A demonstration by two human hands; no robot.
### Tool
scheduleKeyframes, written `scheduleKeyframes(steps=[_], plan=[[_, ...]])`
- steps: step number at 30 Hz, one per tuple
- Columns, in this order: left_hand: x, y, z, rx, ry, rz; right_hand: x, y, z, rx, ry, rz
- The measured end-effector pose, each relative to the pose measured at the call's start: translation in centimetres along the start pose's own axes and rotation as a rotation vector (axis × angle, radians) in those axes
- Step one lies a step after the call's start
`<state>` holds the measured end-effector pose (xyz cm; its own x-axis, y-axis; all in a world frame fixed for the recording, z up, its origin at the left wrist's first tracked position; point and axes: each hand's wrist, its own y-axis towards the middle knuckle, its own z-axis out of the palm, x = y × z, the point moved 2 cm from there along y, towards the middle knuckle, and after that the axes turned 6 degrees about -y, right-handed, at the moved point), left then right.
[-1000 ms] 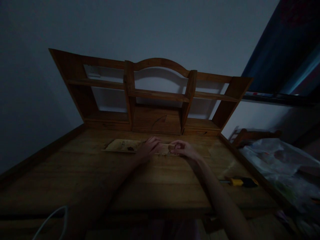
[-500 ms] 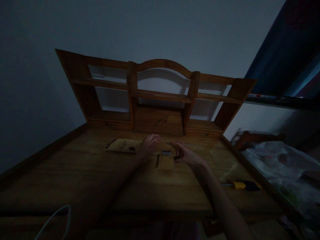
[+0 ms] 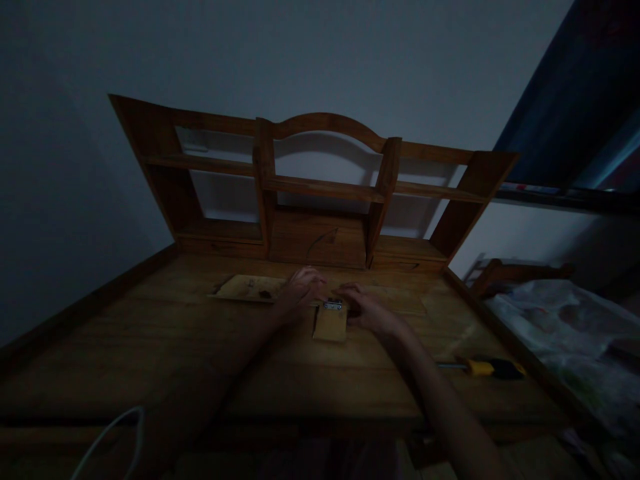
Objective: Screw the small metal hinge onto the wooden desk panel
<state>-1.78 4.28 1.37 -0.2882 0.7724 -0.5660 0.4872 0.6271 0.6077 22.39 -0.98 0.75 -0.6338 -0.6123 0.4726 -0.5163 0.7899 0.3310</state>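
A small metal hinge [image 3: 333, 305] sits where a small wooden block [image 3: 330, 325] meets a long, thin wooden board [image 3: 245, 287] on the desk. My left hand [image 3: 299, 292] lies over the board just left of the hinge, fingers curled onto it. From the other side my right hand [image 3: 369, 311] curves around, its thumb side at the block's right edge and its fingers bent near the hinge. Dim light blurs the fingertips, and the hands hide part of the board.
A yellow and black screwdriver [image 3: 483, 368] lies on the right of the wooden desktop [image 3: 165, 353]. Behind stands a shelf unit [image 3: 325, 193]. Plastic bags [image 3: 560, 320] are beyond the right edge, and a white cable [image 3: 113, 427] loops at the lower left.
My left fingers have shifted slightly right towards the hinge. My right fingers have drawn in a little closer to it, and the small block sits slightly tilted compared with before.
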Motion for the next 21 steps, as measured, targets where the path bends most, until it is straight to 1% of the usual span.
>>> scheduleKeyframes(steps=[6,9,12,16,18,21], plan=[[-0.5,0.0,-0.1,0.074,-0.037,0.061,0.9,-0.3,-0.1,-0.004,-0.066,0.018],[-0.8,0.0,-0.2,0.054,-0.061,0.044,0.9,-0.3,-0.3,0.009,-0.066,0.031],[-1.1,0.0,-0.4,0.023,-0.077,0.025,0.9,-0.4,-0.6,0.011,-0.010,0.021],[-1.2,-0.1,-0.3,0.046,-0.085,0.045,1.4,-0.3,-1.3,-0.018,0.089,0.013],[-0.9,-0.1,-0.1,0.022,-0.098,0.037,1.5,-0.1,-1.4,-0.057,0.135,0.062],[0.0,-0.1,0.3,-0.068,-0.093,0.002,1.1,0.2,-1.0,-0.142,0.223,0.203]])
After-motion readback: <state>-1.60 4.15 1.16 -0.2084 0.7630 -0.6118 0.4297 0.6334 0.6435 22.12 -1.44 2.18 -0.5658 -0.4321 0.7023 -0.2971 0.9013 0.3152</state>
